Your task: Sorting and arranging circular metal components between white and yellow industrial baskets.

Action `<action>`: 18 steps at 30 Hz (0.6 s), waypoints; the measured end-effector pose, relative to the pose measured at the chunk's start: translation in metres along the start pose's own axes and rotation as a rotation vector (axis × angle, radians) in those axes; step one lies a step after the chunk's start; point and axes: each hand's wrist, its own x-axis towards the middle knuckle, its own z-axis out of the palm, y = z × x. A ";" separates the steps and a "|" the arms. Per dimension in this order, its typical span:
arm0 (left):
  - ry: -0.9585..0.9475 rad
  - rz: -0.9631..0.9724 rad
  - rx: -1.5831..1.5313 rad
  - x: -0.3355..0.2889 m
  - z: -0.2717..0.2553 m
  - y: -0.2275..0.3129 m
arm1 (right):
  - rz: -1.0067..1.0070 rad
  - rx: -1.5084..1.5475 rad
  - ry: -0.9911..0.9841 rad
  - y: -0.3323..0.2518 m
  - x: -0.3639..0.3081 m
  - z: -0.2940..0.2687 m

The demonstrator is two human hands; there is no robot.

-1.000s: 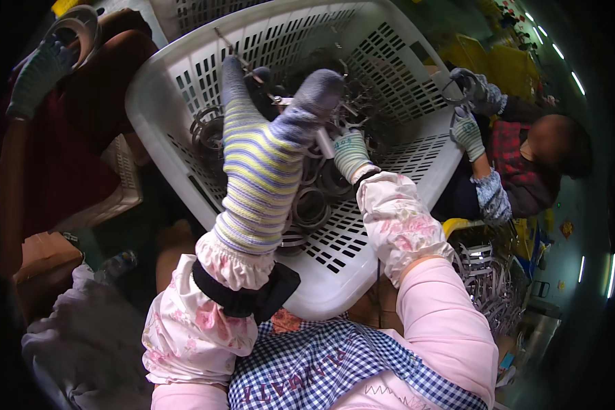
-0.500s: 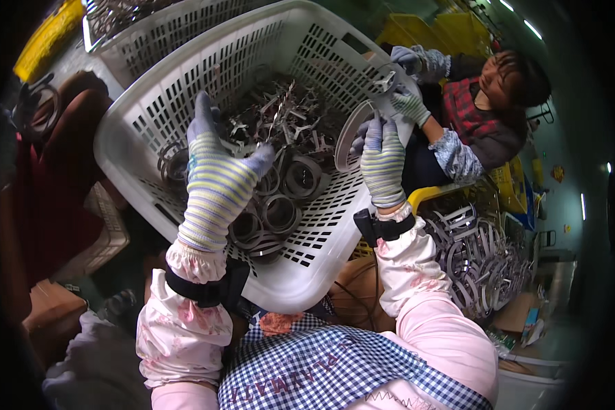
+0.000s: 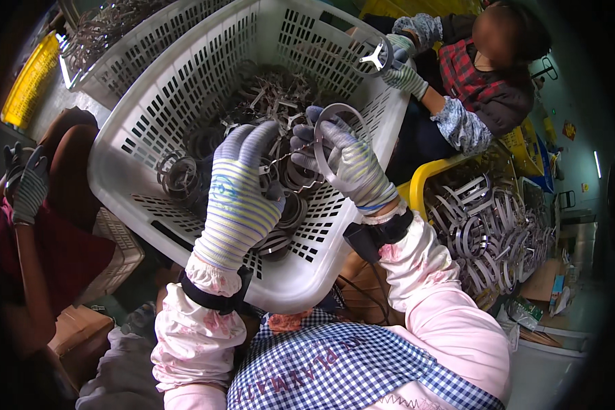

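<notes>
My right hand (image 3: 352, 167), in a striped knit glove, grips a thin flat metal ring (image 3: 323, 152) upright over a white basket. Facing it is my left hand (image 3: 239, 188), gloved too, its thumb and fingers closed around one end of a wavy metal strip (image 3: 307, 186). The strip's free parts reach toward the ring. Whether strip and ring touch, I cannot tell. Below both hands, the white slotted basket (image 3: 178, 89) contains loose metal rings (image 3: 179, 174) and small three-armed metal pieces (image 3: 280, 92). My left fingers partly hide the pile.
Across the basket's right rim, a co-worker's gloved hands (image 3: 404, 72) hold a ring with a three-armed piece (image 3: 372, 58). A yellow crate (image 3: 420, 188) of curved metal parts stands at right. Another white basket (image 3: 126, 58) is behind; another person's gloved hand (image 3: 29, 181) shows at far left.
My right hand has brought the ring left, away from the basket's right rim. My left hand has moved right and slightly nearer me, so both hands are closer together. The co-worker's hands have risen.
</notes>
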 end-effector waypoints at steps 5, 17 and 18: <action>-0.063 -0.025 0.150 -0.005 0.012 0.004 | -0.177 -0.328 0.048 0.021 -0.010 0.021; -0.069 -0.651 -1.087 -0.002 -0.011 -0.005 | -0.261 -0.379 -0.164 0.011 0.005 -0.018; -0.071 -0.641 -1.079 0.000 -0.014 -0.006 | -0.202 -0.145 -0.232 0.002 0.012 -0.019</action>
